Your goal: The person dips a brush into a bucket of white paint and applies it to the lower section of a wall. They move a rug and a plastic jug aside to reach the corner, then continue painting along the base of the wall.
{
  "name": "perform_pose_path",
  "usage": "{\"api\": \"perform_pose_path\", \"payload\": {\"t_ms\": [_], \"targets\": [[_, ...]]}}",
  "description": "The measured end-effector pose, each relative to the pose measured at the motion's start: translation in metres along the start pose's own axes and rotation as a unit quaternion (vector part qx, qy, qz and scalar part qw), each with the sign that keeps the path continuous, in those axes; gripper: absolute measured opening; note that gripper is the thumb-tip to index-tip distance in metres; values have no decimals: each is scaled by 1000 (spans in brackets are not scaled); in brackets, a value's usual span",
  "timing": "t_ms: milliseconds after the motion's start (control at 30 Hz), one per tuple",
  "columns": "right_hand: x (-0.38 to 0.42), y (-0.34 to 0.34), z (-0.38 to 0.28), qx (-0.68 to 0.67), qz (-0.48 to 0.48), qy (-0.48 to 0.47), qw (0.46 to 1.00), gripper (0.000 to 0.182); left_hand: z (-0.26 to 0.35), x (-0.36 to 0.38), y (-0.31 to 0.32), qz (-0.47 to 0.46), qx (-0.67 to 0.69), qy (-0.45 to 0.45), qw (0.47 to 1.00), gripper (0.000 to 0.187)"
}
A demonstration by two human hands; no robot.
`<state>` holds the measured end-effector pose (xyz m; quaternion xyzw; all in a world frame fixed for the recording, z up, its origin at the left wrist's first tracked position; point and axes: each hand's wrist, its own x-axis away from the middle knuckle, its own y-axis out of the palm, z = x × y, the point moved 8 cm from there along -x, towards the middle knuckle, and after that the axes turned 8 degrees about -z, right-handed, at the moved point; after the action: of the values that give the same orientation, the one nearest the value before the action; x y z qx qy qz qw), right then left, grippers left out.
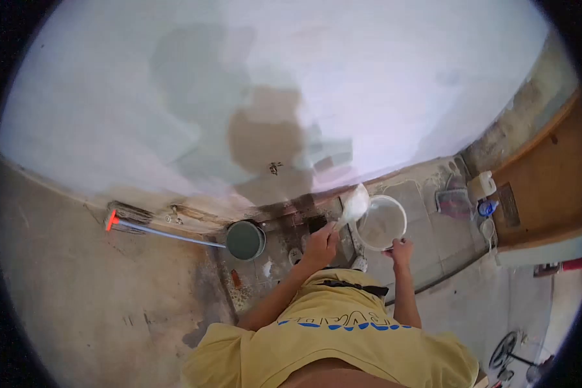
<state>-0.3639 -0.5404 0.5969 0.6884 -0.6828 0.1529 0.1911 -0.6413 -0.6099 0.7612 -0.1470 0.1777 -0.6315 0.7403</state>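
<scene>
My left hand (321,247) is closed around the narrow end of a white rounded thing (355,204), blurred and shaped somewhat like a dipper. Its wide end points up and right, close to the left rim of a white bucket (404,216). On the bucket's lower right rim, my right hand (400,250) has its fingers curled over the edge. I see the bucket from above, with a greyish inside whose contents I cannot make out. Left of my hands stands a dark green bucket (245,240), also seen from above.
A pale blue rod or hose (168,234) with an orange end (112,220) reaches the green bucket. A tap (174,215) is on the white wall (401,84). At right are a white jug (483,185), a blue item (487,207) and a brown wooden panel (543,187).
</scene>
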Motion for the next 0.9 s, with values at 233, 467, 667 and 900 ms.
{"api": "perform_pose_path", "payload": {"t_ms": [233,467,667,900], "targets": [[-14,33,2,39,-115,-10,993,29,2,23,12,39,-42,-63,996,20],[-16,44,18,52,-160,15,986,44,-7,44,3,99,-51,-111,987,23],[1,18,11,45,-148,28,988,40,-2,32,2,54,9,-133,990,21],[5,-4,-1,20,-94,25,995,42,5,13,5,112,193,-160,961,22]]}}
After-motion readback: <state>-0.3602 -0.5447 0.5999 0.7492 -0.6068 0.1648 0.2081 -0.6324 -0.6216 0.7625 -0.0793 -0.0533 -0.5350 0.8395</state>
